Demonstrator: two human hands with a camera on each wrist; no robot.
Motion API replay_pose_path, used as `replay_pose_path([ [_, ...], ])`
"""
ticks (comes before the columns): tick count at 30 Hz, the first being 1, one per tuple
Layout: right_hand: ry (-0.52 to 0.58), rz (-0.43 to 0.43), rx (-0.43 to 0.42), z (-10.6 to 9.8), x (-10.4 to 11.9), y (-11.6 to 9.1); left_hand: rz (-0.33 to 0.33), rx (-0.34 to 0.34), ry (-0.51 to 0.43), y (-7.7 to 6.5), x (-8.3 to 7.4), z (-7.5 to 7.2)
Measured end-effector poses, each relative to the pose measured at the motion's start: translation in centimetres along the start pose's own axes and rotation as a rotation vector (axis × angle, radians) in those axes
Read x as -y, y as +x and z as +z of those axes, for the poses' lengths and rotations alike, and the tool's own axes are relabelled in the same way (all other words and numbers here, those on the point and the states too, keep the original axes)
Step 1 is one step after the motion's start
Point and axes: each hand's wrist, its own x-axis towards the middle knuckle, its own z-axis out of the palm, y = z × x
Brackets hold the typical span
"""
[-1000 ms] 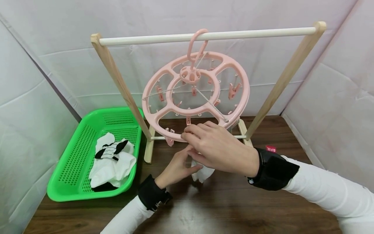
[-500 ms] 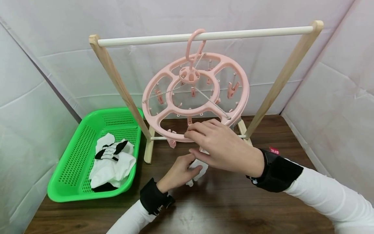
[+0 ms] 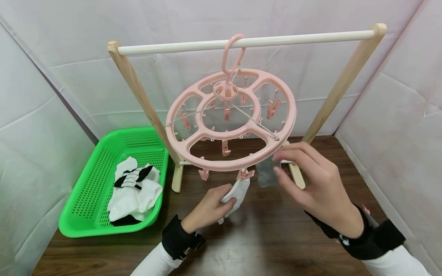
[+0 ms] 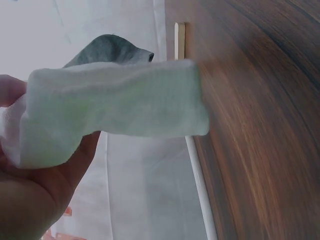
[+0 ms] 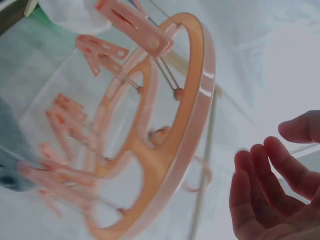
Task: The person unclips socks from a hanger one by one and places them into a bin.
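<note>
A pink round clip hanger (image 3: 226, 166) hangs from the white rod by its hook. At its front rim a pink clothespin (image 3: 245, 174) meets the top of a white sock (image 3: 240, 190). My left hand (image 3: 208, 207) pinches that sock between thumb and fingers below the clip; in the left wrist view the sock (image 4: 115, 100) sticks out past the hand. My right hand (image 3: 315, 188) is right of the hanger, thumb and fingers apart, nothing between them. Behind its fingertips hangs a grey cloth piece (image 3: 266, 173). In the right wrist view the right hand (image 5: 275, 190) is clear of the hanger's rim.
A green basket (image 3: 81, 195) at the left holds white cloth items (image 3: 132, 191) with black parts. The wooden stand's white rod (image 3: 293, 40) crosses above the hanger. Several other pink clothespins (image 3: 272, 109) dangle from the ring. White sheets surround the dark wooden table (image 3: 269, 237).
My right hand has left the front rim and moved right, uncovering the clothespin above the white sock. The hanger's ring has tipped flatter. The left hand stays at the sock.
</note>
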Motion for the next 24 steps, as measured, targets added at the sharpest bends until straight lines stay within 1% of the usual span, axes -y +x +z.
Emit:
replay_pose_path([
  [2, 0.055, 0.068, 0.032, 0.1, -0.5, -1.4, 0.001, -0.003, 0.017, -0.4, 0.0, -0.2],
  [5, 0.154, 0.195, 0.156, 1.4, -1.7, -3.2, 0.011, -0.011, 0.039, -1.0, 0.0, -0.7],
  [8, 0.321, 0.323, 0.248, 3.4, -3.1, -4.3, 0.02, -0.021, 0.047, -1.6, 0.0, -1.2],
  [12, 0.611, 0.444, 0.315, 5.7, -4.3, -4.7, 0.019, -0.025, 0.036, -2.2, -0.1, -1.9],
  [14, 0.739, 0.486, 0.345, 6.4, -4.6, -4.6, 0.016, -0.019, 0.031, -2.5, -0.1, -2.2],
  [16, 0.834, 0.524, 0.376, 6.9, -4.8, -4.3, 0.015, -0.008, 0.025, -2.8, -0.1, -2.4],
  [18, 0.89, 0.544, 0.401, 7.2, -4.9, -3.9, 0.015, 0.005, 0.019, -3.1, -0.1, -2.6],
  [21, 0.958, 0.549, 0.428, 7.7, -5.1, -3.4, 0.016, 0.012, 0.014, -3.4, 0.0, -2.9],
  [24, 0.996, 0.544, 0.427, 8.2, -5.1, -3.0, 0.018, 0.001, 0.022, -3.7, -0.1, -3.2],
])
